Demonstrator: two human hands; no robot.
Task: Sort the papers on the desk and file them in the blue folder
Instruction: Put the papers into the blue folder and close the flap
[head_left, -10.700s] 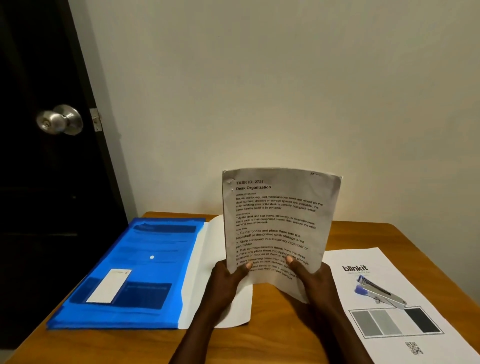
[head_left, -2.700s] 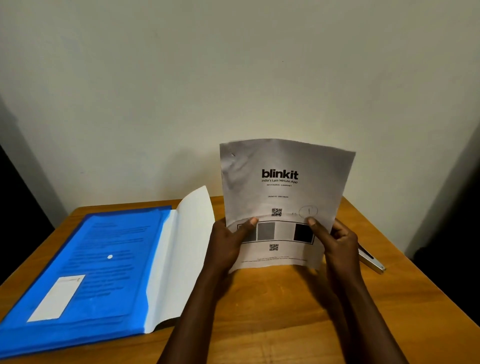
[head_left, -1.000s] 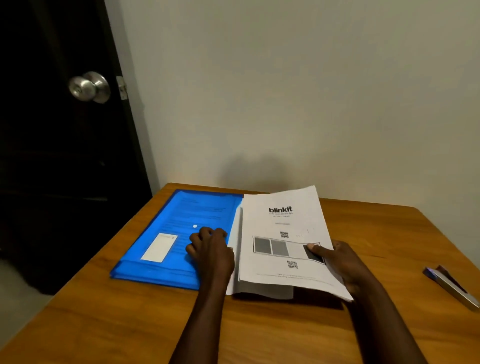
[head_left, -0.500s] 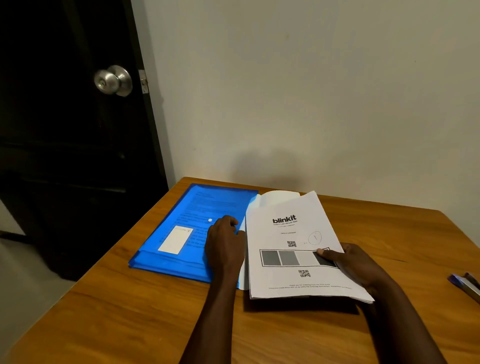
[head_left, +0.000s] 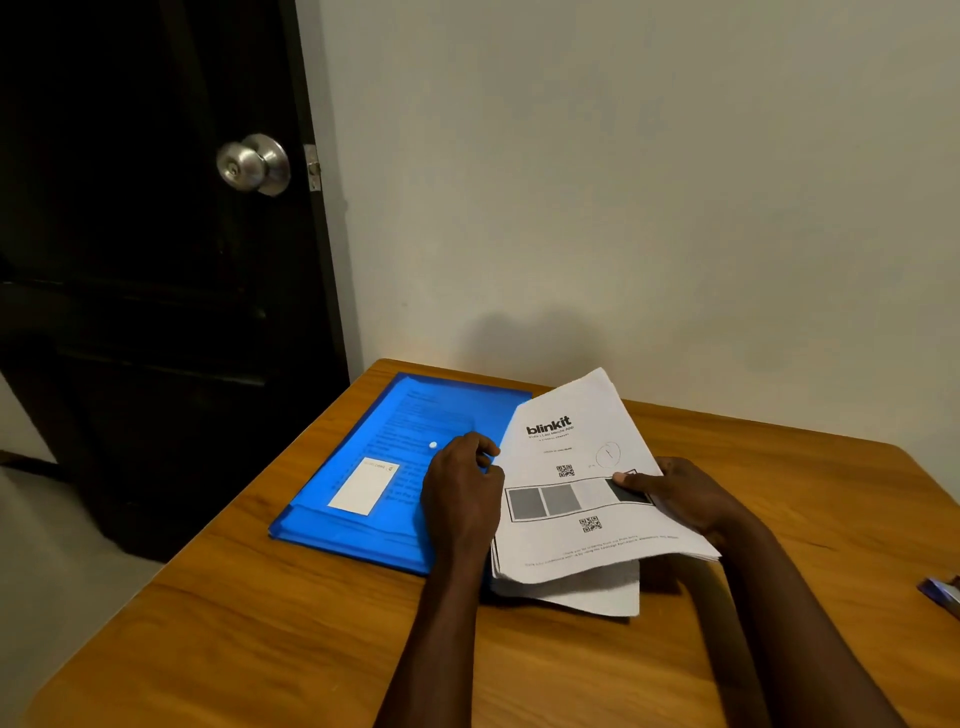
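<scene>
Blue folder (head_left: 374, 467) awaits the seemingly sorted papers (head_left: 571, 525), pinched beside it by the right hand (head_left: 680, 493), while the left hand (head_left: 460, 493) rests on it, grip unclear.

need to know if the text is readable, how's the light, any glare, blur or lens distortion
Head view: dim, warm light; the door goes almost black, glare only on its knob. Head view: a soft shadow on the wall behind the papers, another on the desk beneath them. Head view: the blinkit heading is sharp, small print too soft; the door's edge leans.
</scene>
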